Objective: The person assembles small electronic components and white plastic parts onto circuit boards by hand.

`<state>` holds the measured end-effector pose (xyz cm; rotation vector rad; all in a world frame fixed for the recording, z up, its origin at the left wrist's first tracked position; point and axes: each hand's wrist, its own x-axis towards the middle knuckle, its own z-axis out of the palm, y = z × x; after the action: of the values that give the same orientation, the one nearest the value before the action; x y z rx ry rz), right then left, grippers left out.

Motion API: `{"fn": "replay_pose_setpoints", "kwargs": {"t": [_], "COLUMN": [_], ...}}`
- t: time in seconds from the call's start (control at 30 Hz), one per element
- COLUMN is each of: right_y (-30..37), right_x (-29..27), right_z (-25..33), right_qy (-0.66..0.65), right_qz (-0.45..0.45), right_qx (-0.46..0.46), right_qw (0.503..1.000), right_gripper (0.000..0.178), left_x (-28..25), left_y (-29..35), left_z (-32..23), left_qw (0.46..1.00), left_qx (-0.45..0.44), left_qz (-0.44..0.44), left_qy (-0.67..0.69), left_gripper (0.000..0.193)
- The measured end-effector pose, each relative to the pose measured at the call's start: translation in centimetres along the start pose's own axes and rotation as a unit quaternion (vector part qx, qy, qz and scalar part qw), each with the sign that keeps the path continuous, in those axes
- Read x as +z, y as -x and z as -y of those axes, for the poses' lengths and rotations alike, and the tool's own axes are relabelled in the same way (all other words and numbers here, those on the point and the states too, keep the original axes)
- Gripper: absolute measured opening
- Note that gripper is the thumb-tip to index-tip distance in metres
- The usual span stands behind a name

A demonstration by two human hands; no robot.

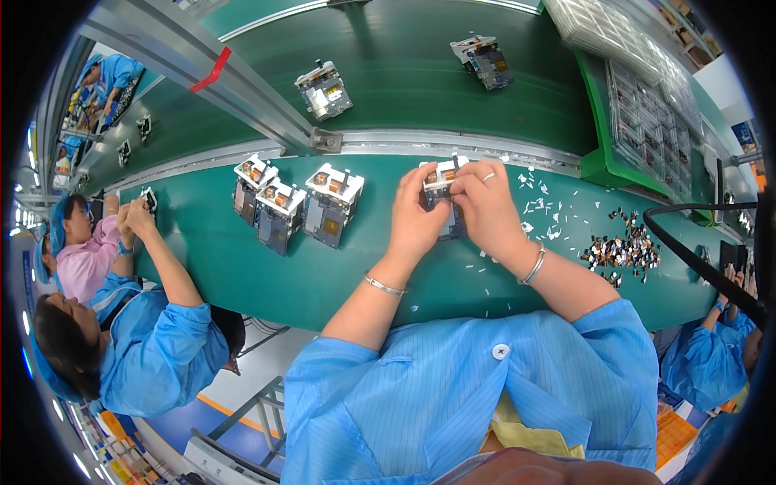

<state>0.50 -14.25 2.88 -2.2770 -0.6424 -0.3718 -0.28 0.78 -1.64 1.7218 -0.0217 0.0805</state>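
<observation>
Both my hands are closed around one circuit board assembly (441, 179) with a white plastic top and coppery parts, held at the far side of the green table. My left hand (414, 212) grips its left side, thumb toward the front. From the right, my right hand (487, 202) has its fingers on the white top; whether a small part is between those fingertips is hidden. Below the hands, the dark lower board partly shows. Left of them stand three similar assemblies: one apart (330, 204), and two close together, a front one (280, 215) and a rear one (252, 187).
Small dark and copper parts (624, 249) lie piled at the right, with white scraps (537, 206) scattered nearer. Beyond a metal rail (461, 142), a green belt (404, 77) carries more assemblies. A green crate (602, 162) holds clear trays. A black cable (695, 259) arcs at right. Co-workers sit both sides.
</observation>
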Motion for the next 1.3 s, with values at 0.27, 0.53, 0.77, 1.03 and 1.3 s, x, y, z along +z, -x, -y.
{"fn": "replay_pose_setpoints", "kwargs": {"t": [0.27, 0.53, 0.77, 1.03, 1.3], "right_y": [-0.8, -1.0, 0.1, 0.2, -0.1], "right_x": [-0.8, -0.9, -0.2, -0.1, -0.6], "right_z": [-0.3, 0.0, 0.2, -0.4, -0.9], "right_qy": [-0.016, -0.044, -0.044, -0.032, -0.157], "right_qz": [0.044, 0.078, 0.018, 0.028, 0.060], "right_qx": [-0.009, 0.009, 0.007, 0.010, 0.073], "right_qw": [0.999, 0.996, 0.999, 0.999, 0.983], "right_gripper": [0.016, 0.014, 0.014, 0.016, 0.021], "left_x": [-1.0, -1.0, -0.6, -0.1, -0.3], "left_y": [-0.6, -0.3, 0.3, 0.1, -0.3], "left_z": [-0.4, -0.4, 0.3, 0.6, 0.1], "left_qw": [0.985, 0.983, 0.999, 0.995, 0.995], "left_qx": [-0.102, -0.099, -0.019, -0.048, -0.062], "left_qz": [0.070, 0.077, 0.044, 0.021, 0.037], "left_qy": [0.116, 0.132, 0.017, 0.084, 0.075], "left_gripper": [0.058, 0.062, 0.062, 0.057, 0.050]}}
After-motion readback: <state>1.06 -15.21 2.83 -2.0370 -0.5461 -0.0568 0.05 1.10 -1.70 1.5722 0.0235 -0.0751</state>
